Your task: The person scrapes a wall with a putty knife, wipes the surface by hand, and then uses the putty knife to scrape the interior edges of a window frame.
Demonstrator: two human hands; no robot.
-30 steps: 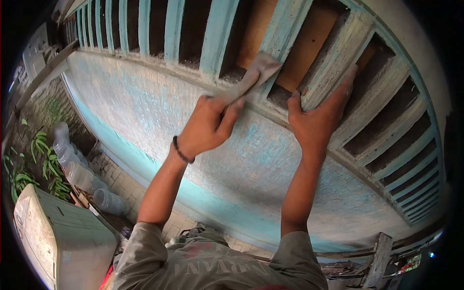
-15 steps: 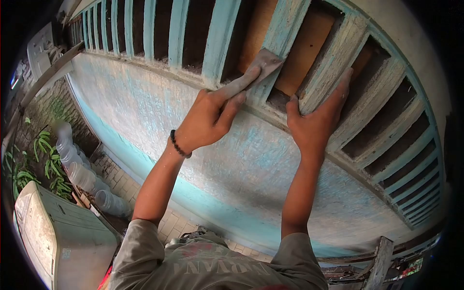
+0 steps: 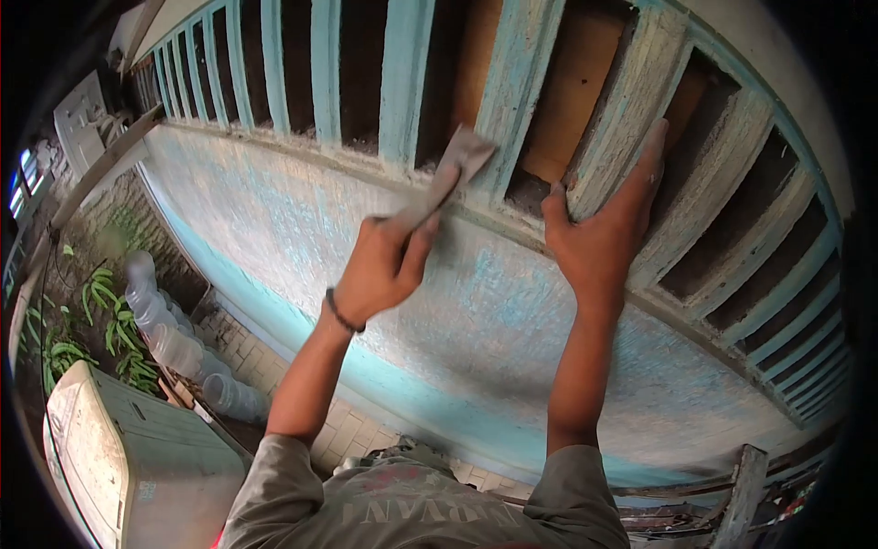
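In my left hand (image 3: 380,270), which wears a dark beaded bracelet, is a flat, dusty scraper (image 3: 473,151), its index finger stretched along the tool. The blade end is close to the lower left edge of a turquoise wooden slat (image 3: 521,101); whether it touches cannot be told. My right hand (image 3: 599,233) grips the bottom of a worn, paint-stripped slat (image 3: 631,114), thumb on one side and fingers on the other. Pale dust coats the fingers of both hands. Below the slats runs a ledge (image 3: 352,174) over a patchy blue-grey wall (image 3: 439,293).
At lower left stands a dirty whitish cabinet-like box (image 3: 155,457), with clear plastic containers (image 3: 178,352) and green plants (image 3: 101,311) behind it. Paving bricks (image 3: 343,435) run along the wall's foot. A wooden post (image 3: 743,494) rises at lower right.
My left hand and the scraper have drawn down and left, away from the slat's face towards its lower edge. My right hand keeps its grip on the worn slat.
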